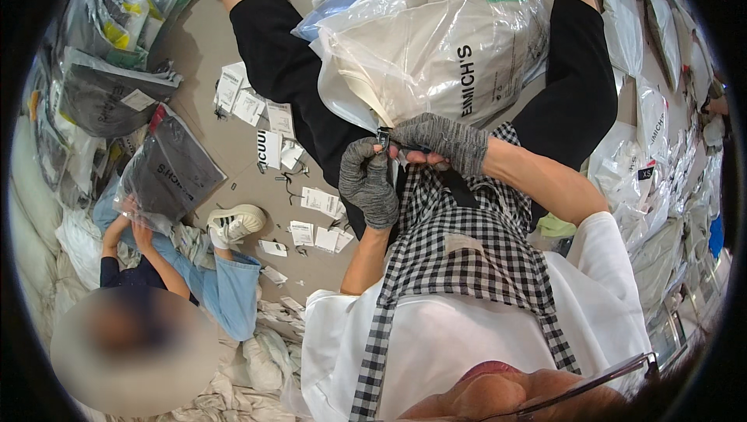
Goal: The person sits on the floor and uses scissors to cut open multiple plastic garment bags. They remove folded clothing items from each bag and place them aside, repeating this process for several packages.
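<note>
Where my left grip (pixel 369 192) pinches a small black piece (pixel 383 139), the beige strap (pixel 364 95) lies just beyond, long axis running far-left; my right grip (pixel 445 142) sits just right, but I cannot tell its hold.

Both hands are held close together in front of the body! The left hand (pixel 369 185), gloved in grey, is held up on its left forearm (pixel 362 262), fingers curled to a pinch. From the right, the right forearm (pixel 545 175) is slanted across, elbow bent; the right hand (pixel 445 142), gloved too, is turned down, bare fingertips (pixel 418 157) tucked under, its grip partly hidden.
</note>
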The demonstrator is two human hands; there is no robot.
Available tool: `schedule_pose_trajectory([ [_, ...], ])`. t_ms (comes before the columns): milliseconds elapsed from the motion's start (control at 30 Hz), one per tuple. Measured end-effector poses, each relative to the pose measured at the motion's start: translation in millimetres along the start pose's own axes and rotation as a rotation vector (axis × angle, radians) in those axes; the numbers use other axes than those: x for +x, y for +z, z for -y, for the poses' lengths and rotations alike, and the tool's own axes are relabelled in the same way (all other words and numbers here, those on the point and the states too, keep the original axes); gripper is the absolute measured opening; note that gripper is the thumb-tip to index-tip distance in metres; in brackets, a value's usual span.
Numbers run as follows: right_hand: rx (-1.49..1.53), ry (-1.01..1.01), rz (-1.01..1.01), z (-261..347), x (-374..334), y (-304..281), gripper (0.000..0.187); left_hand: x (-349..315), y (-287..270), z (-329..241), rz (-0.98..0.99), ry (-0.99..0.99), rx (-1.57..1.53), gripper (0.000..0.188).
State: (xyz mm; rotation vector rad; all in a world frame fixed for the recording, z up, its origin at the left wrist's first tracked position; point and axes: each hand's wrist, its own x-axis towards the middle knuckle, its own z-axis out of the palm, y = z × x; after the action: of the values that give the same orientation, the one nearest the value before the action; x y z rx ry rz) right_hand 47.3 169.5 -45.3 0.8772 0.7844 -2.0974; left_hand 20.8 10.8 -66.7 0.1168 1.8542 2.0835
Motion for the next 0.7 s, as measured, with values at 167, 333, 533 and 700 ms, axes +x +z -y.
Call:
schedule_pose_trajectory([
  [167,-0.095,-0.15,0.007,1,-4,4,0.027,2,-11,6,-0.009,-0.024,-0.017,0.009],
  [333,-0.043,-0.466,-0.048,-6,-5,-2,0.03,25,-50,-8,-0.099,-0.163,-0.317,0.01],
  [533,-0.461,-0.559,-0.382,-31,-17,-10,0.042,46,-107,-15,-0.649,0.176,0.308,0.026],
  [700,-0.695,-0.811,-0.49,-58,-4,6,0.029,35,-100,-14,0.245,0.268,0.787,0.047],
])
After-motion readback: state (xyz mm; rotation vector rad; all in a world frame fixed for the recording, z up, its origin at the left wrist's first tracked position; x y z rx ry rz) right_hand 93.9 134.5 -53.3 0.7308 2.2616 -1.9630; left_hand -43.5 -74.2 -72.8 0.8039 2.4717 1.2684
